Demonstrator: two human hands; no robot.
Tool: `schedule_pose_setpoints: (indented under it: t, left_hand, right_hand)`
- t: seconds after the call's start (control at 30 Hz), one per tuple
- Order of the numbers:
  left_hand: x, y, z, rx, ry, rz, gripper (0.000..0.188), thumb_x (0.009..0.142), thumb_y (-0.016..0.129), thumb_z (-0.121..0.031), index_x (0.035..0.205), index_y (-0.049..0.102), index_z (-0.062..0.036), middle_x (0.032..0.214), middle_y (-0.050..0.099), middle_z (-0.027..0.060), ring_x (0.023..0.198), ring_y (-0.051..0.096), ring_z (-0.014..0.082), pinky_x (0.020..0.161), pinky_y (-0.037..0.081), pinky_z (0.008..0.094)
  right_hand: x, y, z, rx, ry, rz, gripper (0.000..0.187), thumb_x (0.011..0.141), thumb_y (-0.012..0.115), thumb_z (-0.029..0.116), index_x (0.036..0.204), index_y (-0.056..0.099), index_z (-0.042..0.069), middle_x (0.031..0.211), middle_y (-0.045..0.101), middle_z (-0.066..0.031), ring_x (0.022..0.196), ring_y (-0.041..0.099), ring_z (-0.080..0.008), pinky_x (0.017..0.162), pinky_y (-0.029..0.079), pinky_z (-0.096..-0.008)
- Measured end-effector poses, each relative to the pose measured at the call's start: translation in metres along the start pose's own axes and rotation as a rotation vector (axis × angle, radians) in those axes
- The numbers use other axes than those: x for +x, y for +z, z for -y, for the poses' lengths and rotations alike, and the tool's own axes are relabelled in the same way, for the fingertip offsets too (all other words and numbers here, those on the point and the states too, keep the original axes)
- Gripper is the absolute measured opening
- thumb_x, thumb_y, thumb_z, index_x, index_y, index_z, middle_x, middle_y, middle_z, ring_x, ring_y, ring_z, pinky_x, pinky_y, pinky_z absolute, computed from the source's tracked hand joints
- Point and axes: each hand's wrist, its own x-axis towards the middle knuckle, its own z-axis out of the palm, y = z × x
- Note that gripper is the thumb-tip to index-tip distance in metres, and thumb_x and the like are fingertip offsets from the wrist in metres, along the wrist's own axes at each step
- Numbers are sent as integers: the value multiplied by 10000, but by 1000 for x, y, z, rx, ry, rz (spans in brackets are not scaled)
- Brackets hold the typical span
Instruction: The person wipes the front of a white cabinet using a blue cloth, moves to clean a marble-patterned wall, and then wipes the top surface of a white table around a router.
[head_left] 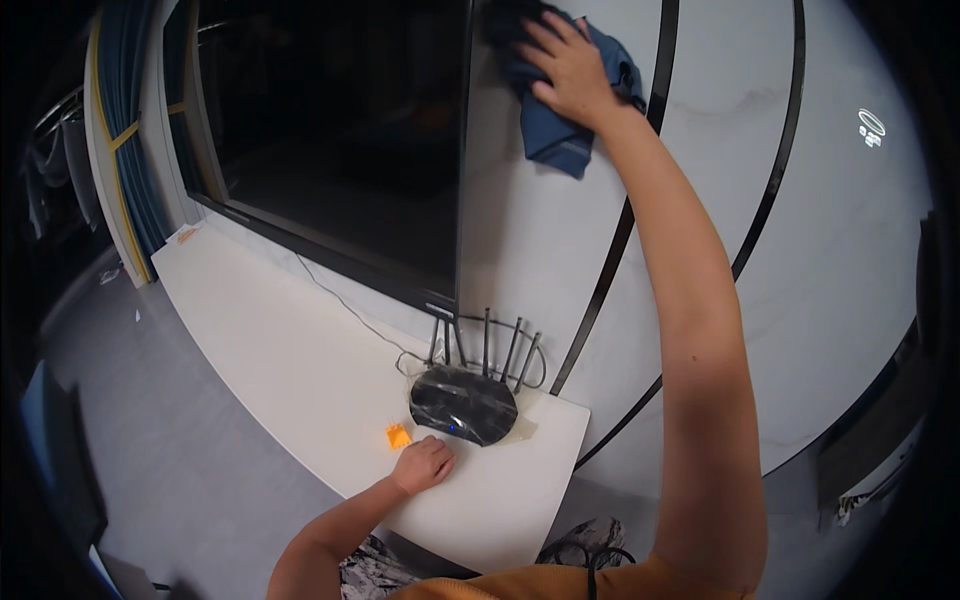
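My right hand (572, 72) is raised high and presses a bunched dark blue cloth (560, 145) against the pale marbled wall (610, 55), just right of the television. Its fingers are spread over the cloth, which hangs in folds below the palm. Down on the white cabinet top (480, 500), my left hand (425, 465) rests with curled fingers, and nothing shows in them. Right beyond it sits a black router (463, 404) with several upright antennas and clear plastic film around it. A small orange plastic piece (397, 436) lies just left of the router, close to my left hand.
A large black television (330, 140) hangs over the cabinet's back edge. A thin cable (340, 300) runs from it toward the router. Dark vertical strips (620, 240) divide the wall. Blue curtains (125, 150) hang at the far left, above grey floor (200, 430).
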Motion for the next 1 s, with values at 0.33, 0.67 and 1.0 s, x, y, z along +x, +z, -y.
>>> schedule_pose_setpoints:
  t: [0.33, 0.67, 1.0]
  left_hand:
    - [5, -5, -2, 19, 32, 40, 130, 788, 626, -165, 698, 585, -81, 721, 539, 52, 709, 541, 224, 601, 468, 332]
    - [9, -11, -14, 86, 9, 92, 127, 763, 651, -148, 703, 570, -72, 715, 533, 55, 693, 538, 225, 596, 472, 325]
    - [17, -11, -15, 134, -17, 195, 141, 744, 664, -123, 733, 536, -65, 738, 526, 63, 708, 530, 238, 615, 467, 329]
  right_hand:
    - [-173, -48, 148, 402, -7, 515, 607, 651, 739, 200, 1215, 528, 122, 1317, 460, -57, 1315, 327, -246, 1125, 215, -441]
    - [-314, -152, 162, 399, 195, 533, 565, 589, 709, 41, 1140, 588, 82, 1250, 535, -80, 1226, 462, -264, 1029, 341, -459]
    - [-370, -202, 237, 954, 966, 348, 545, 707, 670, 121, 1218, 529, -6, 1316, 482, -193, 1180, 480, -366, 1011, 360, -409]
